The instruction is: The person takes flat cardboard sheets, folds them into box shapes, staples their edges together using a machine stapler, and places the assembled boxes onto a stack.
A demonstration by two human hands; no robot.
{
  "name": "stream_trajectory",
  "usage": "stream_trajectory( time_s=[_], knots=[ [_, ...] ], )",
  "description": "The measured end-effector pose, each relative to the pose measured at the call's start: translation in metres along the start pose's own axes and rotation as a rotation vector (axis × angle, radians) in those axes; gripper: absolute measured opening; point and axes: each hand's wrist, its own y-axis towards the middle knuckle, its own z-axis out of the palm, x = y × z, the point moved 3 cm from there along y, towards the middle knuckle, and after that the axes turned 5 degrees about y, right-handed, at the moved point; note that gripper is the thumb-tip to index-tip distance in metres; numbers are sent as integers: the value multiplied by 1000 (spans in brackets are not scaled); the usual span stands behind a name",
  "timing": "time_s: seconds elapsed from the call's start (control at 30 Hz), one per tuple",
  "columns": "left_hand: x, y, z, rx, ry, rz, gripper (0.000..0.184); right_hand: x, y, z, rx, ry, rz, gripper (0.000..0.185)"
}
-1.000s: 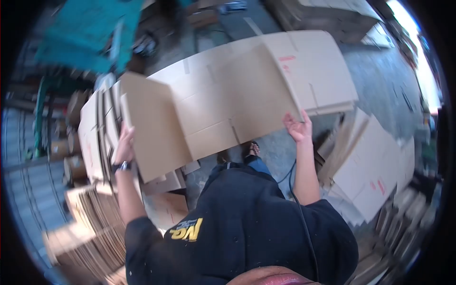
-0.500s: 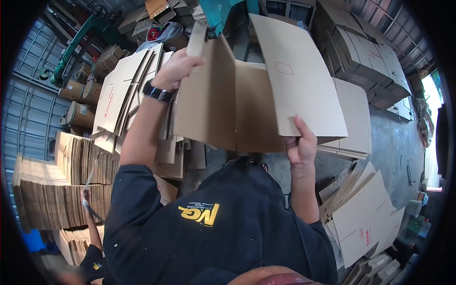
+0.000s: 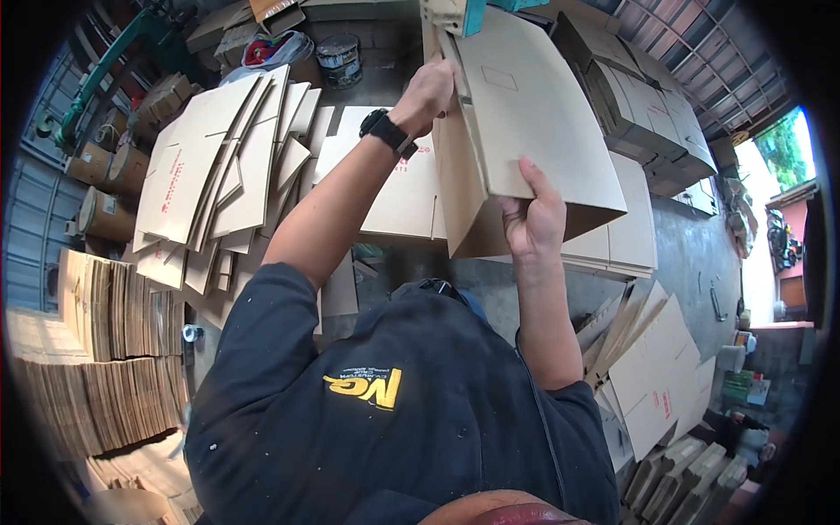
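Note:
A brown cardboard box (image 3: 547,122), partly folded, is held up before me, with a faint red rectangle on its top panel. My left hand (image 3: 429,92), a dark watch on the wrist, is closed on the box's left edge, where two panels come together. At the near edge, my right hand (image 3: 535,210) grips the panel, thumb on top and fingers curled under. The far end of the box lies beneath a teal machine head (image 3: 468,16). Under my left forearm is a flat cardboard sheet (image 3: 385,188) with red print.
Loose flat cartons (image 3: 206,166) are piled on the left, above bundled cardboard stacks (image 3: 131,394). More leaning sheets (image 3: 656,372) stand at lower right. Large carton bundles (image 3: 652,109) rise at upper right. A paint can (image 3: 339,61) sits behind the work area.
My left hand has swung right with its panel, bringing the box's open sides together. The printed sheet on the left is now uncovered. A co-worker's arm at lower left is out of view.

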Motion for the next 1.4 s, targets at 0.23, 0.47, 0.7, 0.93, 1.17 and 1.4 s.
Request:
stream_trajectory(
  time_s=[0.23, 0.47, 0.7, 0.93, 1.17, 1.4],
  knots=[
    [18, 31, -4, -142, 186, 49, 93, -20, 7, 10, 12, -79, 7, 29],
    [35, 36, -6, -51, -45, 100, 73, -55, -5, 14, -45, -204, -34, 31],
    [48, 52, 3, -51, -258, 85, 55, -51, -5, 15, 47, -222, 127, 33],
    [40, 27, 6, 94, -595, 7, 45, -53, 1, 0, 52, -239, 113, 34],
    [18, 0, 6, 146, -594, -24, 59, -55, -6, -6, 60, -260, 45, 40],
    [34, 21, 11, 94, -575, 28, 61, -56, -7, -14, 47, -314, 12, 47]
  ],
)
